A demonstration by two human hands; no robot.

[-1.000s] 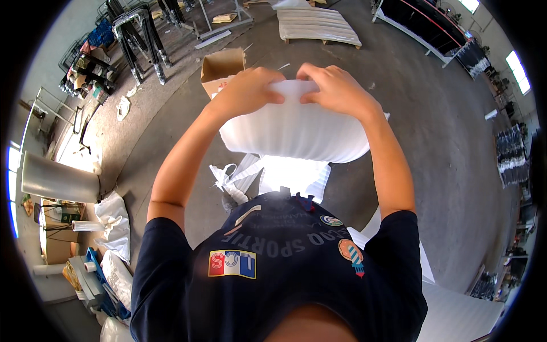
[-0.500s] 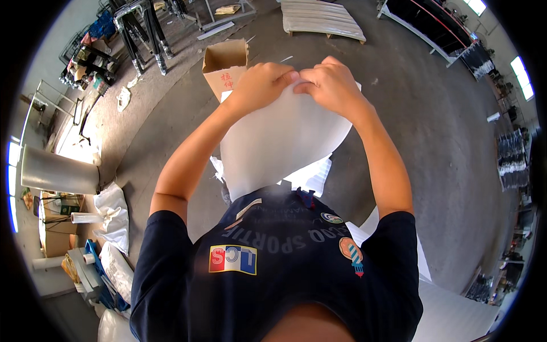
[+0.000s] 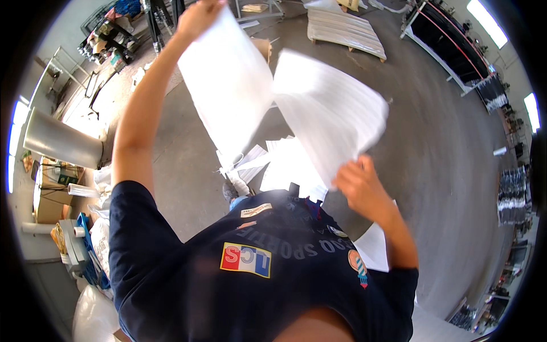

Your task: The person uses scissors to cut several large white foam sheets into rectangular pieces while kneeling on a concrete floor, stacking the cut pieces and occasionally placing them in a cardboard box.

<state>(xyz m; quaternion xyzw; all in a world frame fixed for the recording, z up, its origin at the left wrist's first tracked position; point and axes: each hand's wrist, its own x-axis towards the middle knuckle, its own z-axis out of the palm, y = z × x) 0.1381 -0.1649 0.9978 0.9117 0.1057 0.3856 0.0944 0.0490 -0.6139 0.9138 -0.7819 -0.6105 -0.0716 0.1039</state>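
Observation:
My left hand (image 3: 198, 20) is raised at the upper left, its fingers closed on the top corner of a thin white foam sheet (image 3: 225, 80). Lower and to the right, my right hand (image 3: 362, 188) pinches the lower edge of a second white stretch of foam sheet (image 3: 330, 108), blurred by motion. The two stretches meet near the middle; whether they are still joined there I cannot tell. Beneath them, in front of my body, lie several more white sheets (image 3: 290, 165) and strips.
A cardboard box (image 3: 262, 48) stands beyond the sheet, mostly hidden by it. A pallet with a pale load (image 3: 347, 34) lies far ahead. At left are a large foam roll (image 3: 60, 139) and cartons; racks of black parts (image 3: 450, 43) stand at the far right.
My hands were together at the sheet's top edge and have come apart, the left up and leftward, the right down and rightward. The sheet now shows as two stretches.

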